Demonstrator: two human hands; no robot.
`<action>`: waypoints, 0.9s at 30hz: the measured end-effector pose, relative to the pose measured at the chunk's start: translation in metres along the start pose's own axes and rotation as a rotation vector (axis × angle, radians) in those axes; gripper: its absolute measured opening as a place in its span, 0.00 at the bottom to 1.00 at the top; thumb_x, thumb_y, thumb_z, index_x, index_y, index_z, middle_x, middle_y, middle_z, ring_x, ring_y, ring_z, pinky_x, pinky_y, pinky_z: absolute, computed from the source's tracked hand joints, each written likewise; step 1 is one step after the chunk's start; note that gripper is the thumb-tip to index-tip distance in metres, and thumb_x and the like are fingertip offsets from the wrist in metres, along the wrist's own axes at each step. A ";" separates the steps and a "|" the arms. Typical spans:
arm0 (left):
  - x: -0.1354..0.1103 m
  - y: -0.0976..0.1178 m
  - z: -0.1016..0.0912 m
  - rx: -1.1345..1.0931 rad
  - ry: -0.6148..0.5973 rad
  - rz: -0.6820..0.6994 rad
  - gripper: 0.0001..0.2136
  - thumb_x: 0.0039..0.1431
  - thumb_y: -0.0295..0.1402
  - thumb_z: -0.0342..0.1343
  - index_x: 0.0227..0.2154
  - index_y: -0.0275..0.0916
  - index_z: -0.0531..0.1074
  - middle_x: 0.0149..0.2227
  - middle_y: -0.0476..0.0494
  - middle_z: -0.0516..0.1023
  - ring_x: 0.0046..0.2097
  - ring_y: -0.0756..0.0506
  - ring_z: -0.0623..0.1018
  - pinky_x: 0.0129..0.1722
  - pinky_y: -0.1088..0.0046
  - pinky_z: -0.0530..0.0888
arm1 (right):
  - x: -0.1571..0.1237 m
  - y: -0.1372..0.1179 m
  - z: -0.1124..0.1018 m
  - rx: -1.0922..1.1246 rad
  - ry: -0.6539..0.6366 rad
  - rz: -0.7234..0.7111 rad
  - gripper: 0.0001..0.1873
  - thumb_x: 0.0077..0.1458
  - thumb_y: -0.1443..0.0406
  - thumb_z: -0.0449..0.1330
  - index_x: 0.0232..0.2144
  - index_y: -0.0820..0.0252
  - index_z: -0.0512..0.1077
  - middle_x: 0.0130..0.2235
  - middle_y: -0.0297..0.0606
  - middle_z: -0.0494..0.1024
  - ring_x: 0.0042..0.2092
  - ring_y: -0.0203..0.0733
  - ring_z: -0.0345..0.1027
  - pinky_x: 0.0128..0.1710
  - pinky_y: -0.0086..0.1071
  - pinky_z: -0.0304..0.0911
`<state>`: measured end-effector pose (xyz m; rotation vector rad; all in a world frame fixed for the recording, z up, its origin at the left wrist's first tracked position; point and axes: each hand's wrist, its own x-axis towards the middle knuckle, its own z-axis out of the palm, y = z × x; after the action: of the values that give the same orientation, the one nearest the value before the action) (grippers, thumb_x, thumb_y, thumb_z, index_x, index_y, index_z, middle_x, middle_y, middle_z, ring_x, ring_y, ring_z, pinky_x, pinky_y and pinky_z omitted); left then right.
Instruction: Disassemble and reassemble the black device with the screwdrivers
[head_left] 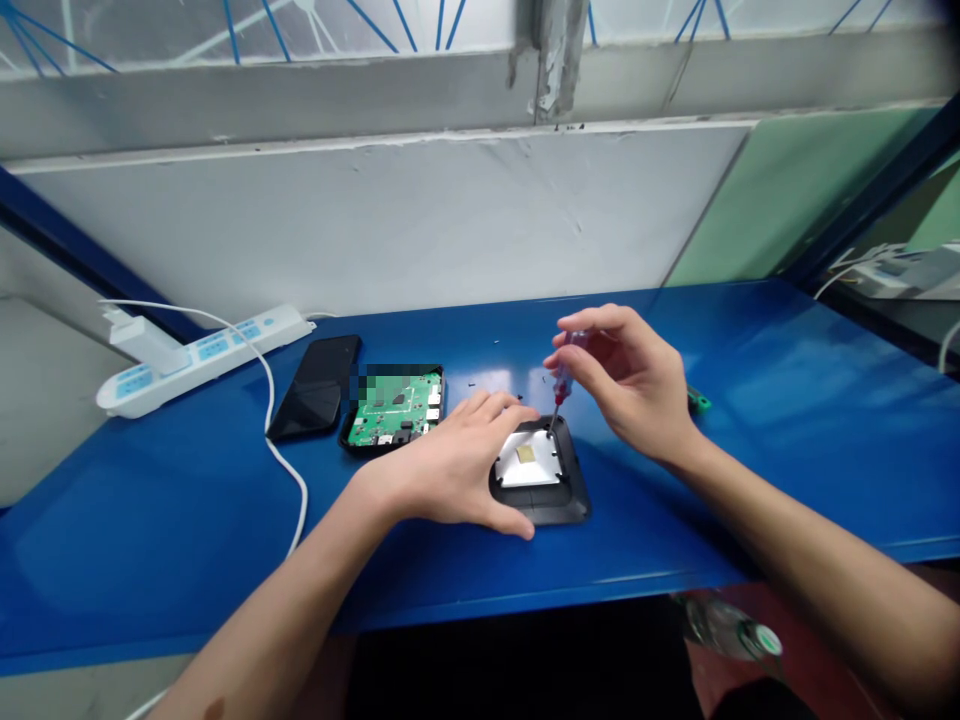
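A black square case half point(551, 500) with a white metal plate inside lies on the blue table point(787, 420). My left hand point(450, 465) rests on its left edge, fingers curved round the rim and thumb along the front. My right hand point(626, 380) pinches a small red-handled screwdriver point(559, 395) upright, its tip touching the plate's far right corner. Left of the case sits another black case half holding a green circuit board point(394, 408).
A black phone point(316, 388) lies face up beside the circuit board. A white power strip point(202, 358) with a plugged charger and white cable point(289, 470) sits at the far left. A small green object point(699, 400) lies behind my right wrist. Tiny dark specks, perhaps screws, dot the table behind the case.
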<state>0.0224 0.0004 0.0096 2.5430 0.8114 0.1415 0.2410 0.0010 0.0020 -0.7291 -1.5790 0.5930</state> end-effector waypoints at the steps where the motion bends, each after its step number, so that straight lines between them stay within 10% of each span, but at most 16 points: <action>1: 0.000 0.001 0.000 -0.002 0.002 0.002 0.45 0.45 0.50 0.72 0.63 0.42 0.59 0.57 0.39 0.67 0.61 0.33 0.65 0.61 0.53 0.67 | -0.001 0.000 0.000 0.004 -0.016 0.014 0.12 0.63 0.68 0.61 0.49 0.54 0.73 0.40 0.33 0.78 0.38 0.36 0.78 0.34 0.31 0.76; 27: 0.001 0.007 0.001 0.068 0.003 -0.016 0.45 0.45 0.50 0.71 0.63 0.38 0.58 0.57 0.37 0.66 0.60 0.33 0.66 0.62 0.54 0.65 | -0.004 0.001 -0.001 -0.155 -0.065 -0.046 0.16 0.63 0.64 0.62 0.53 0.49 0.72 0.42 0.35 0.72 0.38 0.37 0.73 0.35 0.34 0.75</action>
<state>0.0266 -0.0047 0.0117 2.5999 0.8512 0.1139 0.2423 -0.0012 -0.0010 -0.7933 -1.7118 0.4687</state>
